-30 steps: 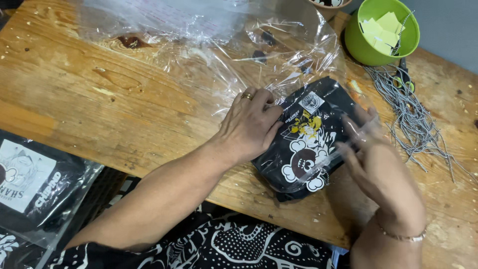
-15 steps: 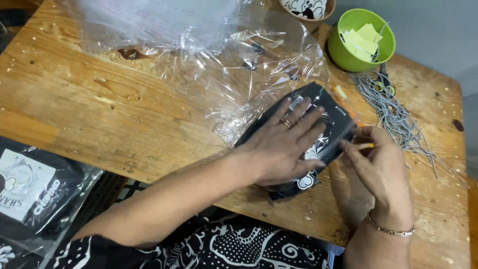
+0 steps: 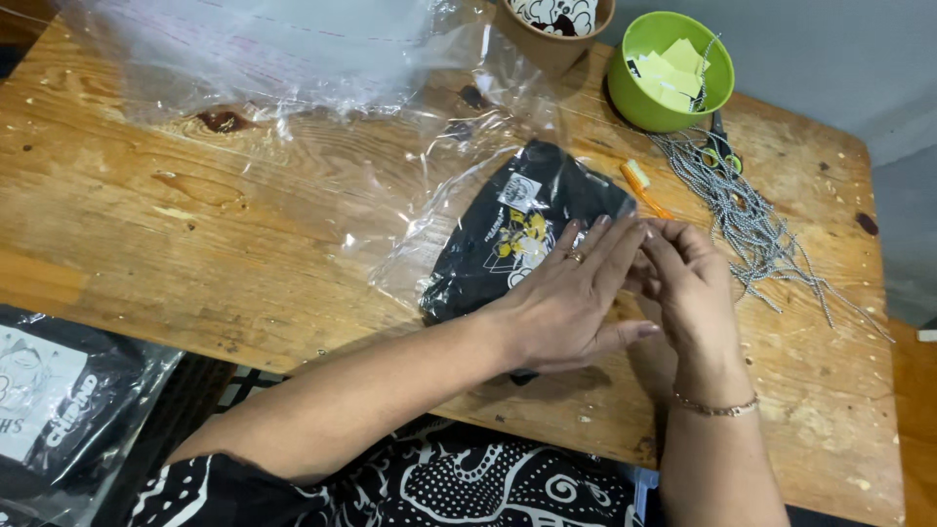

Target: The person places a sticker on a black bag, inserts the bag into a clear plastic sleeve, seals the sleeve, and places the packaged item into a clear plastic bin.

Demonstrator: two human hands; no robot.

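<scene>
Worn, knotty wood makes up the tabletop (image 3: 195,224), with a grey wall behind its far edge. Near the middle lies a folded black garment (image 3: 508,239) with a white and yellow print, inside a clear plastic sleeve (image 3: 410,244) whose loose end trails away beyond the fingertips.

The left hand (image 3: 566,303) lies flat and spread, palm down, on the near right part of the bagged garment, pressing it to the wood; it grips nothing. The right hand (image 3: 688,283) sits just beside it, touching the left fingertips, its fingers drawn together at the sleeve's edge; whether they pinch the film or a strip of it cannot be told.

Beyond the right hand lie an orange-handled tool (image 3: 644,187), a tangle of grey cord (image 3: 752,220) with small scissors (image 3: 720,151) on it, and a green bowl (image 3: 630,93) of pale yellow tags. A brown paper cup (image 3: 547,44) stands farther left of the bowl. More crumpled clear film (image 3: 254,49) covers the far side, and another bagged black garment (image 3: 68,410) lies off the near edge, well to the left of the left arm.

Judging by the pose, closing the sleeve goes best if the flat palm keeps air pushed out and the garment square, while the other fingers fold the edge in one straight crease, without wrinkling the film.
</scene>
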